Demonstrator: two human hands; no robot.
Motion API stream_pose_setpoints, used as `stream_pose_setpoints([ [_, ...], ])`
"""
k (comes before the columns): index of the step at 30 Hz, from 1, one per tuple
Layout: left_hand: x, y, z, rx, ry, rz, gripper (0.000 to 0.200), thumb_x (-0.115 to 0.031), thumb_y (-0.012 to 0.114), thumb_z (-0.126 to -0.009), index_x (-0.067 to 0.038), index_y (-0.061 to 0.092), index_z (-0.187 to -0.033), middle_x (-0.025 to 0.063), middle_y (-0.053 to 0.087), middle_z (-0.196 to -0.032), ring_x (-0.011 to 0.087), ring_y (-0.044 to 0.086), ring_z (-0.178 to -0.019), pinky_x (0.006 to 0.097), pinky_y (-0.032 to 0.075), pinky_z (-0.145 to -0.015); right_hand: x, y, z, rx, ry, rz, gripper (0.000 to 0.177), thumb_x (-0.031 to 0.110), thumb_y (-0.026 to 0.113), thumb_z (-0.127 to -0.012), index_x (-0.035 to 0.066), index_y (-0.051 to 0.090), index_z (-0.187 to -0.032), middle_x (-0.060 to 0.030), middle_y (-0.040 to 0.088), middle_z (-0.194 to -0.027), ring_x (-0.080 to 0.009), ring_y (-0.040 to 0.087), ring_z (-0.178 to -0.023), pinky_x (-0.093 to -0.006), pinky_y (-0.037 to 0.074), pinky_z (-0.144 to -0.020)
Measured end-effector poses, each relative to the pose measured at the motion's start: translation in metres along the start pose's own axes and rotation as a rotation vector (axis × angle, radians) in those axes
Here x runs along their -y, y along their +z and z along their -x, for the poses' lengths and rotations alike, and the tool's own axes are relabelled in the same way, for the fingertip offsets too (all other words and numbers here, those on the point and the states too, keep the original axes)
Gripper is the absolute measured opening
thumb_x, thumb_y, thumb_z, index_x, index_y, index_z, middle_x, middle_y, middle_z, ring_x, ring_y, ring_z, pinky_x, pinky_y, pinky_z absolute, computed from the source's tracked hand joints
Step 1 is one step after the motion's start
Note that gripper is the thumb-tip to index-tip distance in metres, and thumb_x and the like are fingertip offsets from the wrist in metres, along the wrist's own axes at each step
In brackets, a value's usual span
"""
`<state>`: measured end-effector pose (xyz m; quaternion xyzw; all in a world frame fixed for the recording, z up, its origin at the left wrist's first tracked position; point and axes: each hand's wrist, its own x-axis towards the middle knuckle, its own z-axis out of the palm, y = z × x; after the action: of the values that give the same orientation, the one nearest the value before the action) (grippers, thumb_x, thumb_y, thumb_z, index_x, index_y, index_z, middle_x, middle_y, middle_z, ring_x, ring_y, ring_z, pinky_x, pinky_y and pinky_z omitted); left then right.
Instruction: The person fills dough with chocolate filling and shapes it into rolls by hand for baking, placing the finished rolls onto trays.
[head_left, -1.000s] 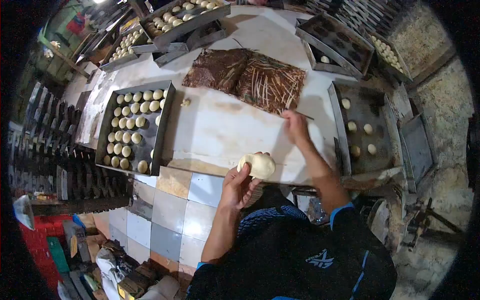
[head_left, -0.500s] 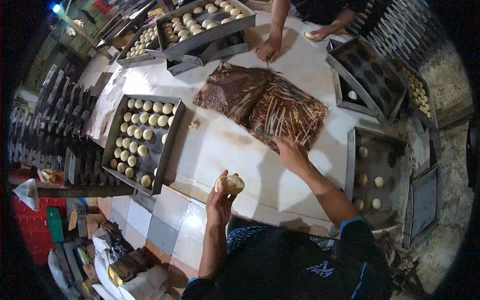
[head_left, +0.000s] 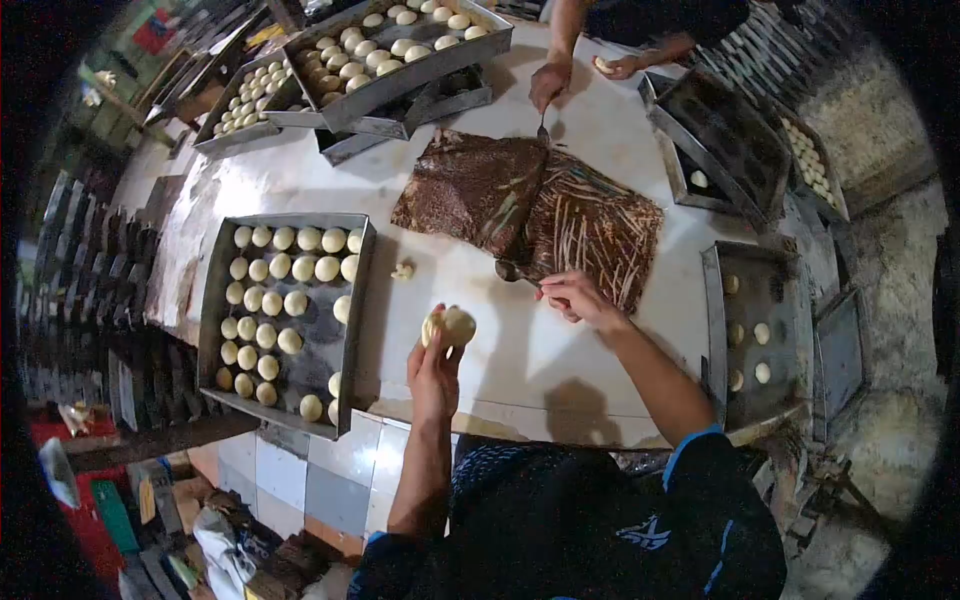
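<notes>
My left hand (head_left: 433,375) holds a flattened piece of dough (head_left: 456,327) up above the near edge of the table. My right hand (head_left: 580,298) is closed round the handle of a spoon (head_left: 509,271), whose dark bowl is at the near edge of the brown filling (head_left: 470,195). That filling lies in a wide, dark slab, its right half scored with pale streaks. A small scrap of dough (head_left: 402,271) rests on the table left of the spoon.
A tray of dough balls (head_left: 360,300) stands at the left. Stacked trays (head_left: 400,68) are at the back left, more trays (head_left: 655,120) at the right. Across the white table (head_left: 450,385), a co-worker's hand (head_left: 549,85) holds a utensil; the other hand (head_left: 618,67) holds dough.
My right hand has drawn back slightly from the filling, bringing the spoon's bowl into view. The dough in my left hand has risen and tilted. The whole view has shifted a little.
</notes>
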<state>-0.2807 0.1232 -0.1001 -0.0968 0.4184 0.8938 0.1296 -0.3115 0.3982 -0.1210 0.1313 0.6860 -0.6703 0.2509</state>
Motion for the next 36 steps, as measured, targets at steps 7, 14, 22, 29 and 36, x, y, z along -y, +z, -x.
stream_pose_setpoints([
  [7, 0.016, 0.058, -0.035, 0.226, -0.390, 0.128, 0.042, -0.027, 0.041, -0.101, -0.002, 0.047, -0.134, 0.0108, 0.052, -0.129, 0.0218, 0.054, -0.114, 0.0340, 0.045, -0.098, -0.013, 0.031, 0.073, -0.506, -0.863, 0.841, 0.034, -0.002, 0.053, -0.086, 0.004, 0.062, -0.118, -0.0128, 0.059, -0.085, -0.0272, 0.060, -0.073, -0.0354, 0.051, -0.066],
  [14, 0.047, 0.084, -0.015, 0.134, -0.223, 0.093, 0.045, -0.027, 0.049, -0.098, 0.003, 0.048, -0.130, 0.0135, 0.054, -0.127, 0.0241, 0.053, -0.117, 0.0359, 0.043, -0.100, -0.099, -0.062, 0.092, -0.755, -0.488, 1.150, 0.051, -0.001, 0.052, -0.081, 0.014, 0.055, -0.130, -0.0130, 0.061, -0.091, -0.0276, 0.062, -0.085, -0.0377, 0.053, -0.076],
  [22, 0.095, 0.143, 0.034, 0.195, -0.160, 0.013, 0.048, -0.028, 0.046, -0.099, 0.001, 0.041, -0.137, 0.0127, 0.053, -0.129, 0.0221, 0.052, -0.117, 0.0406, 0.041, -0.099, -0.053, -0.045, 0.113, -0.360, -0.719, 0.088, 0.021, 0.014, 0.059, -0.091, -0.001, 0.068, -0.102, -0.0146, 0.057, -0.108, -0.0223, 0.063, -0.089, -0.0359, 0.052, -0.081],
  [29, 0.129, 0.154, 0.063, 0.222, 0.280, -0.533, 0.054, -0.015, 0.042, -0.100, 0.003, 0.019, -0.146, 0.0162, 0.043, -0.132, 0.0231, 0.046, -0.117, 0.0345, 0.039, -0.099, -0.038, -0.016, 0.139, -0.516, -0.766, 0.035, 0.020, 0.012, 0.070, -0.082, -0.006, 0.067, -0.092, -0.0115, 0.059, -0.100, -0.0166, 0.065, -0.077, -0.0290, 0.056, -0.069],
  [36, 0.057, 0.158, 0.138, 0.258, 0.405, -0.415, 0.064, -0.007, 0.044, -0.095, 0.001, 0.011, -0.149, 0.0180, 0.042, -0.133, 0.0223, 0.047, -0.116, 0.0340, 0.036, -0.101, 0.041, 0.056, 0.218, -0.682, -1.150, 0.528, 0.013, 0.003, 0.068, -0.078, -0.003, 0.059, -0.086, -0.0128, 0.056, -0.094, -0.0288, 0.061, -0.075, -0.0352, 0.051, -0.068],
])
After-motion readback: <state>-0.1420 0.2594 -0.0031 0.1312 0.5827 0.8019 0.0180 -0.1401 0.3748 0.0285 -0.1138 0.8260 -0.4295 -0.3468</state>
